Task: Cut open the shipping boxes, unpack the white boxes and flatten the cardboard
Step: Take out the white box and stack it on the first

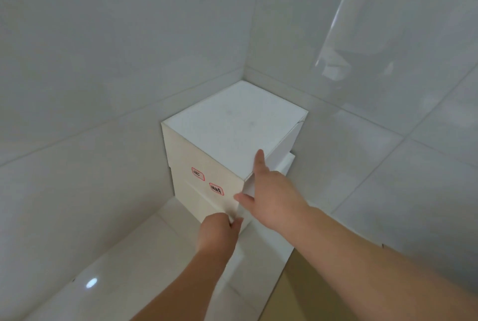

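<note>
I see a stack (pixel 227 165) of white boxes standing in the corner where two tiled walls (pixel 103 49) meet; the top box (pixel 232 124) sits flush on the ones beneath, and its near corner points toward me; lower boxes step out slightly at the right side and near the floor (pixel 108 263), which is glossy and white. Two red-edged labels (pixel 207 181) sit on the left face of the stack, one above and left of the other; their print is too blurred for me to read.

My right hand (pixel 269 196) is spread against the near corner of the top box; the forefinger lies straight up along the top's right edge, the thumb points left across the corner, and the fingers are straight, not curled round anything. My left hand (pixel 219 227) is lower, at the same vertical corner of the stack; its fingers are bent onto the edge of a lower box, pinching it as far as I can tell.

A strip of brown cardboard (pixel 282 294) lies on the floor at lower right, beside the base of the stack, partly hidden by my right forearm.
</note>
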Available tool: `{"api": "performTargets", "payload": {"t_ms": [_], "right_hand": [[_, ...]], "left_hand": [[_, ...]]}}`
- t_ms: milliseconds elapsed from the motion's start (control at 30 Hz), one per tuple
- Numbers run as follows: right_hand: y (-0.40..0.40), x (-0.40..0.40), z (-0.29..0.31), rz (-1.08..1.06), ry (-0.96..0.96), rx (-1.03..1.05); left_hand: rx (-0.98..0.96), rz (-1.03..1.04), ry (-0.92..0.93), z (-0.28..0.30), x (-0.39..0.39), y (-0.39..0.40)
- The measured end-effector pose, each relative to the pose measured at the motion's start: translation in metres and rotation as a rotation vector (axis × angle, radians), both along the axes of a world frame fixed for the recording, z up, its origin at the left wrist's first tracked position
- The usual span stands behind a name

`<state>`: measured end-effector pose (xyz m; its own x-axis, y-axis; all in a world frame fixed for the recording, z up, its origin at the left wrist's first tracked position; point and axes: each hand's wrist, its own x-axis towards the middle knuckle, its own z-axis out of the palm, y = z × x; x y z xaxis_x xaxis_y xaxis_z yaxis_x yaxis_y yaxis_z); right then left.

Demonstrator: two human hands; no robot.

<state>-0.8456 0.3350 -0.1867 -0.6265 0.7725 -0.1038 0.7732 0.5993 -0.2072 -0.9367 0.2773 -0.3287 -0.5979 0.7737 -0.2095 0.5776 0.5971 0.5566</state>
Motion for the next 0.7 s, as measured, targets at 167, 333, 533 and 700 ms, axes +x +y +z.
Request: {"api": "performTargets", "payload": {"t_ms": [167,333,533,700], "right_hand": [[0.003,0.005,0.008,0.063,-0.029,0.007],[0.008,0.003,0.002,0.081,0.057,-0.027],[0.026,0.030,-0.034,-0.216,0.543,-0.273],[0.036,-0.011,-0.066,-0.824,0.877,-0.922]], "left_hand": [[0.048,0.121,-0.228,0.003,0.006,-0.005],[0.158,0.137,-0.337,0.002,0.015,-0.013],[0.043,-0.002,-0.202,0.014,-0.002,-0.004],[0.104,0.053,-0.146,0.019,-0.025,-0.005]]}}
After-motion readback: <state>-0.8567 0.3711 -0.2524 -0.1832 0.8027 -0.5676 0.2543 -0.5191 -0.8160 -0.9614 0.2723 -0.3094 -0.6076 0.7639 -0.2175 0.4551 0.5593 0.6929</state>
